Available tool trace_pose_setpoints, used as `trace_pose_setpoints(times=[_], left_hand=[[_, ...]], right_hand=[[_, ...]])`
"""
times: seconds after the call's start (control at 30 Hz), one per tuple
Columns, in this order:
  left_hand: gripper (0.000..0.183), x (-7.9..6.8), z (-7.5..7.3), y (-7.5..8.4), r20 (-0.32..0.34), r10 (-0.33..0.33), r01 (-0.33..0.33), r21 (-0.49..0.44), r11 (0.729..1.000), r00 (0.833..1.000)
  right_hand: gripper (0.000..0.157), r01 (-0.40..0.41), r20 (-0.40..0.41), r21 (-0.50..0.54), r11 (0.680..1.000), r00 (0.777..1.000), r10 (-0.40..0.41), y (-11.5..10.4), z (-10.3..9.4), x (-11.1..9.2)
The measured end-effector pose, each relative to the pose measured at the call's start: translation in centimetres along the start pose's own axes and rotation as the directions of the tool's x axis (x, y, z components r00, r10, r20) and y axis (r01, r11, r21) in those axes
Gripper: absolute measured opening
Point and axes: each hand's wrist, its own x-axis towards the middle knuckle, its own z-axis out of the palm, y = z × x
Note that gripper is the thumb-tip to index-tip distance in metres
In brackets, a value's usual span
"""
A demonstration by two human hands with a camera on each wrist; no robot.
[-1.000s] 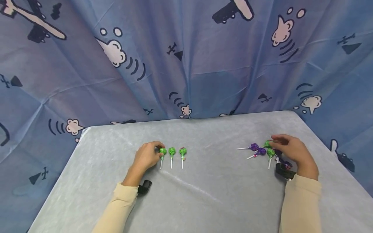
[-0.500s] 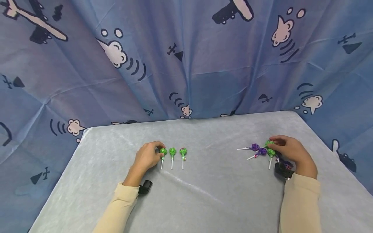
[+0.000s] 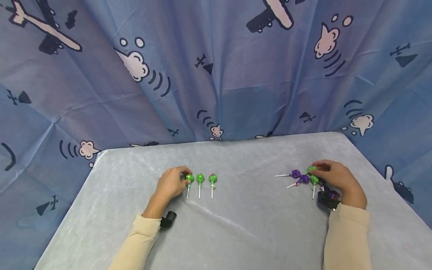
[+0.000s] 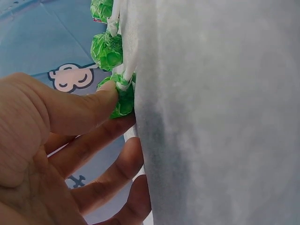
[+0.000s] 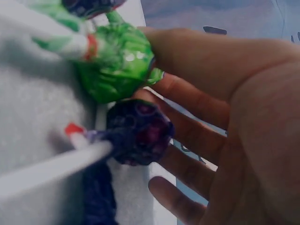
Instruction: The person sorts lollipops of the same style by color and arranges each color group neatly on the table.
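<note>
My left hand [image 3: 170, 182] pinches the leftmost green lollipop [image 3: 190, 178] in a row [image 3: 200, 178] of 3 on the whitish table [image 3: 236, 210], while my right hand [image 3: 338, 177] pinches another green lollipop [image 3: 311, 169] beside purple lollipops [image 3: 305, 179], well apart from the row

A row of lollipops [image 3: 200, 177] and a cluster of lollipops [image 3: 305, 179], well apart on one table [image 3: 236, 217].
With twelve at the table's far edge, the curtain [image 3: 216, 75] hangs behind at twelve; the cluster lies at three o'clock from the row. The row's three lie side by side, apart, sticks toward six; the left hand [image 3: 171, 182] sits at its nine o'clock, touching the end lollipop [image 3: 190, 178]. In the cluster, sticks point variously toward nine, eight and six; the right hand [image 3: 337, 175] is over its three-o'clock side, touching a lollipop near twelve [image 3: 311, 168], others partly hidden toward five.
</note>
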Motion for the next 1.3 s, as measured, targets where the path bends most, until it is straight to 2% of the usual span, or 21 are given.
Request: trace_pose_setpoints(times=[0.23, 0.43, 0.73, 0.97, 1.3], left_hand=[[0.020, 0.08, 0.06, 0.05, -0.020, 0.006, -0.007, -0.006, 1.000, 1.000], [0.020, 0.13, 0.10, 0.11, -0.012, 0.004, -0.004, -0.001, 1.000, 1.000], [0.020, 0.35, -0.05, 0.03, -0.008, -0.003, 0.003, 0.006, 1.000, 1.000], [0.020, 0.14, 0.17, -0.09, 0.000, -0.001, 0.001, -0.003, 1.000, 1.000], [0.020, 0.26, 0.09, -0.03, 0.003, -0.010, 0.010, 0.005, 1.000, 1.000]], right_hand=[[0.069, -0.019, -0.014, -0.012, 1.000, 1.000, 0.019, -0.15, -0.36, -0.09], [0.068, -0.039, -0.029, 0.019, 0.999, 0.999, 0.040, -0.05, 0.15, 0.08], [0.064, -0.029, -0.056, 0.007, 1.000, 0.998, 0.029, -0.47, 0.45, 0.64], [0.065, -0.055, -0.057, -0.007, 0.998, 0.997, 0.055, -0.83, 0.49, 0.33], [0.061, -0.038, -0.107, -0.004, 0.999, 0.994, 0.037, -0.94, 0.15, 0.36]])
